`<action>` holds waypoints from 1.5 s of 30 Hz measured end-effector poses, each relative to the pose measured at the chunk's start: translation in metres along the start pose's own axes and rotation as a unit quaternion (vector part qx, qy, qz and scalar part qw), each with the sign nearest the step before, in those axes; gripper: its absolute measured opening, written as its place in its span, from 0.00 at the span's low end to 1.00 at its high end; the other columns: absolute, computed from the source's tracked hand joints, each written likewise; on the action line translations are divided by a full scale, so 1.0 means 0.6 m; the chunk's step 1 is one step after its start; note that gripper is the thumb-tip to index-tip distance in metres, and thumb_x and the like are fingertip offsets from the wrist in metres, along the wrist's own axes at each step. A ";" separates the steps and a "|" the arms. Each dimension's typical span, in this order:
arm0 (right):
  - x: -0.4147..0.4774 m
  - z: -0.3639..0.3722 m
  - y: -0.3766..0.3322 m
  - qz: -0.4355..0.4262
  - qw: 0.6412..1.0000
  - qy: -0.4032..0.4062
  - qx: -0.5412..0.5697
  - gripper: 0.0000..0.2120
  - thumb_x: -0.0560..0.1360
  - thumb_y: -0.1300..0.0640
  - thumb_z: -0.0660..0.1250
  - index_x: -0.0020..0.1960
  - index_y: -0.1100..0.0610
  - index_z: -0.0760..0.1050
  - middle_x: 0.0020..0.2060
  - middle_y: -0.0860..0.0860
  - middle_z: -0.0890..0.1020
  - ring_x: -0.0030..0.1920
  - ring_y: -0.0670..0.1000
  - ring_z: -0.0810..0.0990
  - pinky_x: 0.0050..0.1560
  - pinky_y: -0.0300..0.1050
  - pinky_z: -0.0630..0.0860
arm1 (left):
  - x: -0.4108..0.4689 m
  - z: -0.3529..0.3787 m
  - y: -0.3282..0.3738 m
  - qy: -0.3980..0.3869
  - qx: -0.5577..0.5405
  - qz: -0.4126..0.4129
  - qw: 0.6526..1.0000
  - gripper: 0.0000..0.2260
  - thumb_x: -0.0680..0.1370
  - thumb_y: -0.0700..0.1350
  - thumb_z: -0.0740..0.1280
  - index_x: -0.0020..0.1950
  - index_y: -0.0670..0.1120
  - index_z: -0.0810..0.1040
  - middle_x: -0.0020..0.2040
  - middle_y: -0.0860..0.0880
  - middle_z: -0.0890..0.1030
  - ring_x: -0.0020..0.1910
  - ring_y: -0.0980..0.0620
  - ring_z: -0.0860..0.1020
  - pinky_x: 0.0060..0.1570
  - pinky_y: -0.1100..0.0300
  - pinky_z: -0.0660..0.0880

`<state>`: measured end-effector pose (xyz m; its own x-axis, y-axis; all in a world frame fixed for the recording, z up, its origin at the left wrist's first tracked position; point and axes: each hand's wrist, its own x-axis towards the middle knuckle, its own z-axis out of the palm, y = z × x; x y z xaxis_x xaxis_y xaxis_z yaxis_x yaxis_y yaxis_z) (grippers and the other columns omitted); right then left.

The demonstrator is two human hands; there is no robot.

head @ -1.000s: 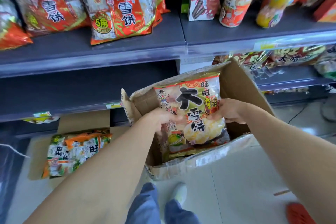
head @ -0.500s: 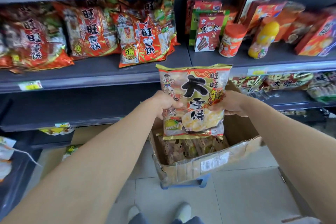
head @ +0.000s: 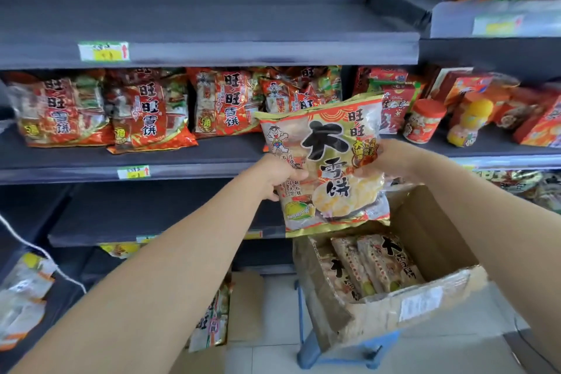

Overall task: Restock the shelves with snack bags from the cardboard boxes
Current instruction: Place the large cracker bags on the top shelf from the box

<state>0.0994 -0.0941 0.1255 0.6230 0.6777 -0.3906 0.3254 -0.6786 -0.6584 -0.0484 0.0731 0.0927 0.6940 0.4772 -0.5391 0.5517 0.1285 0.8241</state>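
Both hands are clamped on one snack bag [head: 326,161], dead centre of the frame: left hand [head: 274,176] pinching its left edge, right hand [head: 384,158] on its right edge, so it's held upright in the air in front of the middle shelf [head: 212,174], not on it.

Going left to right: the middle-left of the frame has a row of red snack bags [head: 145,109] stocked already, but the top shelf [head: 212,48] above looks totally bare, and the shelf below the middle one looks bare too. Lower centre there's another box on the floor with a few bags [head: 212,319] in it. Lower right, the open cardboard box [head: 425,313] sits on a blue stool and there are more of the same bags [head: 373,267] standing inside.

So I'd say early-to-midway. Plenty of shelf left to fill, plenty of stock left.
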 end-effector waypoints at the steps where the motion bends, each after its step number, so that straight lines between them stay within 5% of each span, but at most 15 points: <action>1: -0.010 0.005 -0.027 -0.011 1.000 0.007 0.000 0.18 0.70 0.56 0.75 0.57 0.55 0.74 0.53 0.52 0.80 0.56 0.55 0.77 0.57 0.48 0.71 | -0.007 -0.024 0.009 0.011 -0.008 0.016 1.000 0.23 0.72 0.40 0.74 0.65 0.43 0.72 0.63 0.44 0.78 0.63 0.44 0.74 0.58 0.45 0.70; 4: -0.027 0.026 -0.104 -0.053 0.998 0.031 0.018 0.17 0.71 0.55 0.73 0.57 0.56 0.74 0.52 0.52 0.81 0.54 0.54 0.77 0.57 0.47 0.69 | -0.029 -0.101 0.031 0.051 -0.040 0.061 0.996 0.22 0.71 0.38 0.74 0.63 0.43 0.72 0.58 0.45 0.80 0.55 0.46 0.78 0.51 0.51 0.75; 10: -0.028 0.061 -0.262 -0.136 0.986 0.045 0.083 0.11 0.70 0.56 0.74 0.51 0.51 0.78 0.51 0.49 0.83 0.54 0.52 0.80 0.59 0.49 0.72 | -0.072 -0.249 0.069 0.123 -0.093 0.151 0.976 0.24 0.69 0.37 0.75 0.62 0.42 0.74 0.56 0.44 0.82 0.53 0.44 0.81 0.55 0.45 0.78; 14: -0.015 0.074 -0.362 -0.191 0.974 0.060 0.110 0.11 0.69 0.53 0.75 0.50 0.52 0.79 0.49 0.51 0.84 0.53 0.53 0.81 0.62 0.53 0.74 | -0.089 -0.356 0.101 0.168 -0.114 0.209 0.957 0.46 0.49 0.51 0.81 0.66 0.47 0.71 0.60 0.46 0.80 0.57 0.43 0.79 0.57 0.41 0.75; 21: 0.048 0.082 -0.544 -0.292 0.924 0.045 0.241 0.17 0.69 0.55 0.75 0.57 0.56 0.77 0.47 0.50 0.85 0.48 0.52 0.84 0.56 0.52 0.79 | -0.163 -0.506 0.187 0.226 -0.101 0.289 0.925 0.32 0.62 0.40 0.79 0.64 0.45 0.72 0.55 0.47 0.82 0.54 0.48 0.81 0.55 0.51 0.76; 25: 0.096 0.098 -0.638 -0.334 0.894 0.055 0.294 0.21 0.69 0.56 0.76 0.57 0.59 0.73 0.50 0.52 0.83 0.46 0.51 0.84 0.44 0.45 0.81 | -0.171 -0.582 0.220 0.309 -0.110 0.314 0.891 0.38 0.62 0.42 0.80 0.66 0.45 0.64 0.57 0.47 0.80 0.56 0.47 0.80 0.60 0.47 0.75; 28: 0.132 0.121 -0.702 -0.348 0.884 0.052 0.309 0.22 0.69 0.57 0.76 0.58 0.62 0.73 0.51 0.55 0.83 0.47 0.53 0.84 0.47 0.48 0.82 | -0.169 -0.638 0.230 0.363 -0.096 0.329 0.867 0.34 0.67 0.38 0.77 0.67 0.46 0.62 0.58 0.47 0.78 0.58 0.47 0.77 0.64 0.45 0.72; 31: 0.161 0.145 -0.758 -0.379 0.871 0.055 0.309 0.19 0.69 0.60 0.75 0.57 0.60 0.73 0.47 0.51 0.82 0.42 0.48 0.82 0.38 0.38 0.81 | -0.165 -0.689 0.240 0.368 -0.080 0.344 0.860 0.36 0.69 0.38 0.75 0.71 0.47 0.59 0.61 0.47 0.76 0.61 0.47 0.76 0.65 0.49 0.70; 37: 0.244 0.185 -0.864 -0.392 0.867 0.109 0.286 0.17 0.70 0.57 0.75 0.55 0.57 0.74 0.46 0.47 0.81 0.50 0.51 0.82 0.53 0.50 0.80 | -0.132 -0.799 0.265 0.333 -0.067 0.340 0.877 0.36 0.76 0.39 0.69 0.76 0.53 0.50 0.64 0.51 0.73 0.59 0.51 0.72 0.47 0.54 0.72; 40: 0.301 0.213 -0.920 -0.368 0.879 0.140 0.268 0.15 0.69 0.51 0.75 0.52 0.51 0.75 0.51 0.50 0.81 0.52 0.53 0.82 0.54 0.54 0.80 | -0.098 -0.864 0.274 0.344 -0.049 0.339 0.874 0.37 0.77 0.38 0.68 0.76 0.55 0.49 0.68 0.49 0.72 0.61 0.49 0.71 0.60 0.45 0.69; 45: 0.395 0.278 -0.992 -0.323 0.902 0.172 0.228 0.16 0.71 0.51 0.73 0.56 0.53 0.75 0.54 0.52 0.81 0.53 0.56 0.81 0.56 0.56 0.79 | -0.012 -0.986 0.269 0.361 0.000 0.323 0.875 0.35 0.75 0.36 0.69 0.76 0.52 0.54 0.65 0.49 0.74 0.62 0.49 0.72 0.62 0.47 0.71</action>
<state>-0.0650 0.5179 0.3177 0.6173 0.7091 0.3407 0.4224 0.0666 -0.9039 -0.2379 0.6050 0.3324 0.3882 0.8746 0.2905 0.1516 -0.3715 0.9160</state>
